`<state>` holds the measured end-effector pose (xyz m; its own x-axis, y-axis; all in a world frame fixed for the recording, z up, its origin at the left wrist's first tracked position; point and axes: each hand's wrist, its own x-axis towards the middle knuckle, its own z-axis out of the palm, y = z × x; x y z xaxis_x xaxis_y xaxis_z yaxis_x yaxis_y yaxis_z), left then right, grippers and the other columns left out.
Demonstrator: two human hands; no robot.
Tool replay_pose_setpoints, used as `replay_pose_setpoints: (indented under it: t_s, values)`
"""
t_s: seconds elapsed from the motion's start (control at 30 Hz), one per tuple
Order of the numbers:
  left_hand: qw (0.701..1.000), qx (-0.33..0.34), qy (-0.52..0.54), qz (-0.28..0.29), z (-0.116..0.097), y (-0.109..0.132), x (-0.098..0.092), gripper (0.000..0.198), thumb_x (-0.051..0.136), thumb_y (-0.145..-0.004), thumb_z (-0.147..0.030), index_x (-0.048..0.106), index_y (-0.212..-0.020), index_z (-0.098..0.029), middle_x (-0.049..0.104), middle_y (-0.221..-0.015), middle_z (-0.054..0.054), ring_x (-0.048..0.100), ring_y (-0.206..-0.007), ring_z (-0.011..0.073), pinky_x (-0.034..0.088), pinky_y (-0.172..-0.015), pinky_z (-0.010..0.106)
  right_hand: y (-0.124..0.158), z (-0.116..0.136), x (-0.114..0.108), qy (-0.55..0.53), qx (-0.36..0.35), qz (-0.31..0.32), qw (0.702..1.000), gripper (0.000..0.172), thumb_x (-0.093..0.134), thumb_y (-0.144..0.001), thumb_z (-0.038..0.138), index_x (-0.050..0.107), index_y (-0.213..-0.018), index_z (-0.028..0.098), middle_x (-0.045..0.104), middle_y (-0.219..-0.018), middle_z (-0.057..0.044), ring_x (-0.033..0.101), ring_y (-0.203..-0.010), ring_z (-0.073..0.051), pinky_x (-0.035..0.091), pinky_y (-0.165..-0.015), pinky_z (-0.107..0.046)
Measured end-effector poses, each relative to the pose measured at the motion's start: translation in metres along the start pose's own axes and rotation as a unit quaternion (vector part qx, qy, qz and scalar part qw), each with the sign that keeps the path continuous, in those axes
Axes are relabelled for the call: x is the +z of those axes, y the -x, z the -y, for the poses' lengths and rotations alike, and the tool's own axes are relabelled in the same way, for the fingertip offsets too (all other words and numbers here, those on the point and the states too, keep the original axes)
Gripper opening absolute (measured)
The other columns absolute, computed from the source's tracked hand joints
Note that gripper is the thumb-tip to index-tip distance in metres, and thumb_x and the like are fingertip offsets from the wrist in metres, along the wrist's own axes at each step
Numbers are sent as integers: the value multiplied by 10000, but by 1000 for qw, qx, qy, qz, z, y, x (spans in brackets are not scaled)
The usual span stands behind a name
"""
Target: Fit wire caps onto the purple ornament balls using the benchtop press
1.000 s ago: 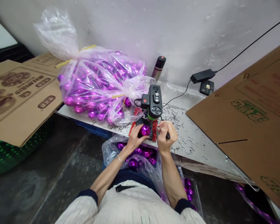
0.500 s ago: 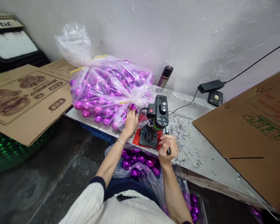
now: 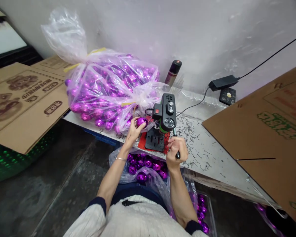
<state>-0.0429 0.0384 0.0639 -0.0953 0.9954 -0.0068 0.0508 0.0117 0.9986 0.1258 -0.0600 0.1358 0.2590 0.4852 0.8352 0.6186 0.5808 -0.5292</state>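
Note:
My left hand (image 3: 133, 131) is closed around a shiny purple mirror ball (image 3: 142, 122), just left of a small black bench drill press (image 3: 169, 113). My right hand (image 3: 177, 153) grips the press's lever (image 3: 178, 155), whose black end shows below the fingers. Under the machine's head lies a slotted black base plate (image 3: 155, 140) on a red mat (image 3: 141, 142). Behind my left hand a knotted clear plastic bag (image 3: 108, 87) bulges with many purple balls. More purple balls (image 3: 148, 163) lie in an open plastic bag at my lap.
Dark thin scraps (image 3: 194, 144) litter the white tabletop (image 3: 212, 154). A spray can (image 3: 173, 73) and a power adapter (image 3: 223, 83) stand or lie along the wall. Cardboard boxes flank me, one left (image 3: 27, 98), one right (image 3: 268, 131). Green balls (image 3: 19, 158) fill a bag at lower left.
My left hand has come slightly away from the bag's knot, and the purple ball in it shows more fully. My right hand stays on the lever. The view has shifted a little.

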Motion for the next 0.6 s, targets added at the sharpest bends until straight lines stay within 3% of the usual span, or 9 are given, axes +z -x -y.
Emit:
replay_pose_setpoints:
  t_s: [0.1, 0.2, 0.37, 0.5, 0.6]
  values:
    - [991, -61, 116, 20, 16, 43, 12, 555, 628, -959, -460, 511, -1434, -198, 697, -1346, 128, 734, -1136, 244, 624, -911, 359, -4, 2, 0, -5, 11, -5, 1000, 321, 472, -1010, 152, 536, -704, 226, 587, -652, 12, 614, -651, -144, 458, -630, -312]
    - [992, -64, 108, 30, 28, 65, 27, 550, 609, -972, -468, 538, -1447, -201, 697, -1367, 129, 711, -1204, 258, 619, -945, 373, -5, 1, -2, -11, 1, 8, 1000, 304, 480, -998, 136, 548, -714, 223, 605, -674, 7, 614, -659, -146, 458, -632, -314]
    - [998, 38, -31, 27, 32, 70, 38, 594, 686, -941, -476, 535, -1435, -182, 697, -1349, 140, 691, -1234, 262, 560, -1061, 404, -2, -2, -4, -4, -6, 20, 1000, 277, 474, -988, 135, 567, -744, 224, 623, -703, -2, 618, -673, -155, 463, -634, -319]
    - [986, 93, -139, 5, 28, 67, 44, 544, 748, -903, -434, 581, -1370, -211, 708, -1310, 120, 681, -1215, 285, 529, -1076, 454, -2, -2, -5, -7, -14, 24, 1000, 254, 479, -985, 136, 572, -767, 227, 625, -707, -1, 617, -673, -153, 467, -633, -314]
    - [972, 127, -194, 28, 27, 63, 46, 536, 777, -887, -410, 598, -1358, -227, 718, -1287, 115, 675, -1210, 298, 510, -1086, 482, -2, -2, -5, -13, -23, 26, 999, 239, 482, -983, 122, 570, -785, 224, 627, -717, -2, 622, -685, -149, 470, -638, -306]
